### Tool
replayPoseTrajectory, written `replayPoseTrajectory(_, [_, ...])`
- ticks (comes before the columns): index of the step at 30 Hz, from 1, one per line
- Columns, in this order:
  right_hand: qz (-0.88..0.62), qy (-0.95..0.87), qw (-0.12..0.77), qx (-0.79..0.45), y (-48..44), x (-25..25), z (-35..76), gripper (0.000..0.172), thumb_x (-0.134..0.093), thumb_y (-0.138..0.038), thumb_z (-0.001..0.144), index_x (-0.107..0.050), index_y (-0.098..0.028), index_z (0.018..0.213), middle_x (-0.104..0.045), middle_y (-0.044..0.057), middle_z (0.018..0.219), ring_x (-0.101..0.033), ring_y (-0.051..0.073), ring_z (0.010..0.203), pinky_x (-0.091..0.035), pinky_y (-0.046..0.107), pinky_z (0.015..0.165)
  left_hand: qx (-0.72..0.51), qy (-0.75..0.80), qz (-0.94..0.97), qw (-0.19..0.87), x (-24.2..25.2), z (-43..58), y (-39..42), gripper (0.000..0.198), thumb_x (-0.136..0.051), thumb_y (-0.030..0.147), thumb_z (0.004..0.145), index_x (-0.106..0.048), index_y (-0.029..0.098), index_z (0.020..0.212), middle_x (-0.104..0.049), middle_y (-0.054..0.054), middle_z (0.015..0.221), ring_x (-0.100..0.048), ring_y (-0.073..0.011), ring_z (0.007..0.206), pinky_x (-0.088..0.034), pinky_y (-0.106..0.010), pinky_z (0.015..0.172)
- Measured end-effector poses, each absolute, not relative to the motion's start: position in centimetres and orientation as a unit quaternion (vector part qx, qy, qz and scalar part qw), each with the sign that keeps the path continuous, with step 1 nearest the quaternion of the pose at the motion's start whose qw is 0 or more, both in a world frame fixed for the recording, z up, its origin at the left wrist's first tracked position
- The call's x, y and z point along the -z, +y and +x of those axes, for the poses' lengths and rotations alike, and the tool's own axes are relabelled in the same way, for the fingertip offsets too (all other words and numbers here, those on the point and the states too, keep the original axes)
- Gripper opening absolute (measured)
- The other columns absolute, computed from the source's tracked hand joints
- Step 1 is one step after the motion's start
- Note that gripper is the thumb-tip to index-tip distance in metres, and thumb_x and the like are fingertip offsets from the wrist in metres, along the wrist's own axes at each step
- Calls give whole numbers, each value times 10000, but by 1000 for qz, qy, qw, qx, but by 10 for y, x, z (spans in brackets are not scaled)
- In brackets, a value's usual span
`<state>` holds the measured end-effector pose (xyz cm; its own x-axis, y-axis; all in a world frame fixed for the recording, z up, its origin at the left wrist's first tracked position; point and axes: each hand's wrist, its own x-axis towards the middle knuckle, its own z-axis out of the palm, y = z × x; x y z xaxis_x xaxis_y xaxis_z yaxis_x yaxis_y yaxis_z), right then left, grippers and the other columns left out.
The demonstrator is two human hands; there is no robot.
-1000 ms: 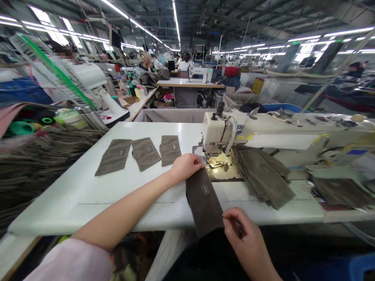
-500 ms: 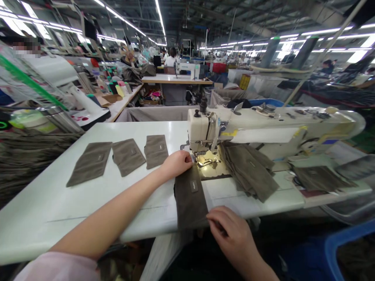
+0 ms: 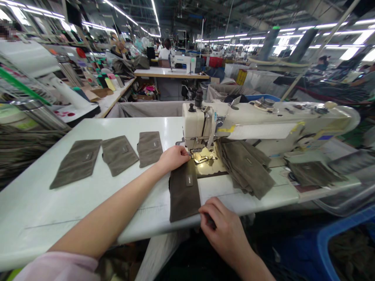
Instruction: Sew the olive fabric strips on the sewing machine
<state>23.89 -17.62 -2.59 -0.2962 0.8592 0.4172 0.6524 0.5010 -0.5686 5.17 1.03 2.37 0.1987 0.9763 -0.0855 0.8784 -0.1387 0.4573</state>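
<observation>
A dark olive fabric piece with a small label (image 3: 184, 199) lies lengthwise on the table, its far end at the needle area of a cream sewing machine (image 3: 197, 121). My left hand (image 3: 174, 158) pinches the far edge of this piece, close beside the presser foot. At the near right corner, the fingertips of my right hand (image 3: 222, 226) are closed on the fabric. Light falls on the metal needle plate (image 3: 207, 166). Right of the plate, a stack of similar fabric pieces (image 3: 249, 164) rests under the machine arm.
Three labelled fabric pieces lie apart on the white table (image 3: 117, 199), among them the leftmost piece (image 3: 76, 162). More fabric (image 3: 316, 173) sits at the right end. A blue crate (image 3: 322, 249) stands below right, and a fabric pile (image 3: 23, 156) is at far left.
The whole scene has shifted left and slightly up in view as the head turned. Both hands keep their places on the fabric piece, with little visible movement relative to the machine.
</observation>
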Motion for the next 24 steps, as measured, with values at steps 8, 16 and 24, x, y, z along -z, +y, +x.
replayPoseTrajectory(8, [-482, -786, 356, -151, -176, 24, 238, 157, -486, -111, 918, -606, -212, 912, -616, 26, 862, -612, 157, 729, -439, 261, 639, -118, 623, 746, 205, -25, 52, 10, 156, -596, 335, 782, -665, 211, 716, -688, -15, 725, -621, -188, 714, -369, -266, 583])
replayPoseTrajectory(16, [-486, -785, 349, -161, -176, 24, 239, 155, -485, -111, 919, -601, -213, 913, -612, 22, 872, -605, 156, 727, -430, 265, 642, -119, 623, 748, 197, -21, 51, 11, 168, -577, 344, 779, -655, 212, 712, -688, -25, 736, -614, -196, 701, -377, -275, 592])
replayPoseTrajectory(24, [-482, -797, 334, -148, -174, 21, 239, 161, -472, -101, 908, -587, -214, 897, -606, 19, 854, -593, 158, 734, -414, 262, 627, -125, 621, 746, 203, -20, 51, 14, 143, -610, 334, 761, -677, 211, 737, -705, -20, 744, -629, -192, 718, -389, -271, 595])
